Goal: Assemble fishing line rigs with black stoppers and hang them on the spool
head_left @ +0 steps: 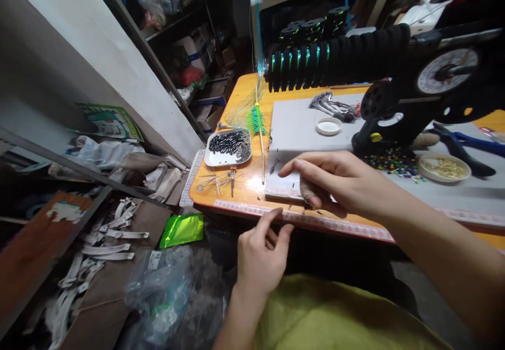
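Mat (300,129), one, lies on the table (240,182); right hand (335,182) rests at its near edge, fingers curled, any hold hidden. Left hand (262,250), loosely open, empty, touches the table's edge. Two dishes (329,125).

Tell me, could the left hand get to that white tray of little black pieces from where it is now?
Probably yes. The left hand rests at the table edge, and the white tray lies beyond it on the tabletop, with only thin wires lying flat between them.
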A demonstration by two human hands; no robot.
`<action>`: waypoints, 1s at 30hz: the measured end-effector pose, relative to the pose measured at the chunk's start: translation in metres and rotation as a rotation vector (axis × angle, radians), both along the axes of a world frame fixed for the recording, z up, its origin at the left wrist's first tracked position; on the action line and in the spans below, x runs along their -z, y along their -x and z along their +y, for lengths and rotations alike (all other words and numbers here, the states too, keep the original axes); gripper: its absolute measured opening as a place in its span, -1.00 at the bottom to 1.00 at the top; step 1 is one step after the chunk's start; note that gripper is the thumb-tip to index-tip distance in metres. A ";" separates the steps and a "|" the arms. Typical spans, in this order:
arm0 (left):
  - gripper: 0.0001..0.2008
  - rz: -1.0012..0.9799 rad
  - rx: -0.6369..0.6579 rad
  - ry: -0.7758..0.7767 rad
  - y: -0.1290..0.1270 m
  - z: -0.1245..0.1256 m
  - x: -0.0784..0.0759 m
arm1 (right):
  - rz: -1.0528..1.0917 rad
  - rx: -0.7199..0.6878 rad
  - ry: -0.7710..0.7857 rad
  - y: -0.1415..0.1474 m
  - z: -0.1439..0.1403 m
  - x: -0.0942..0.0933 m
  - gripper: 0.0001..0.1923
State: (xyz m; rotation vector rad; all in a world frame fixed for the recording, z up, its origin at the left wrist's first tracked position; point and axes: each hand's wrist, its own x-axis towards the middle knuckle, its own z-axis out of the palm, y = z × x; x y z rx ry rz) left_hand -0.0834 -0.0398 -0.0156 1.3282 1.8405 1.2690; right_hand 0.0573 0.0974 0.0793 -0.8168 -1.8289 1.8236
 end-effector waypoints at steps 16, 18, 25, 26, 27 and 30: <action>-0.72 -1.093 0.328 -0.205 -0.017 0.047 -0.030 | 0.310 0.019 0.520 0.008 0.000 0.006 -0.61; -0.70 -1.177 0.332 -0.183 -0.017 0.044 -0.032 | 0.316 0.012 0.555 0.010 -0.001 0.006 -0.61; -0.71 -1.286 0.368 -0.086 -0.019 0.032 -0.016 | 0.319 0.042 0.543 0.010 0.001 0.007 -0.61; -0.71 -1.296 0.368 -0.076 -0.021 0.029 -0.013 | 0.316 0.046 0.540 0.010 0.001 0.007 -0.61; -0.71 -1.305 0.370 -0.063 -0.023 0.026 -0.011 | 0.314 0.048 0.537 0.009 0.002 0.007 -0.62; -0.69 -1.320 0.371 -0.012 -0.027 0.018 -0.008 | 0.301 0.054 0.531 0.009 0.002 0.007 -0.63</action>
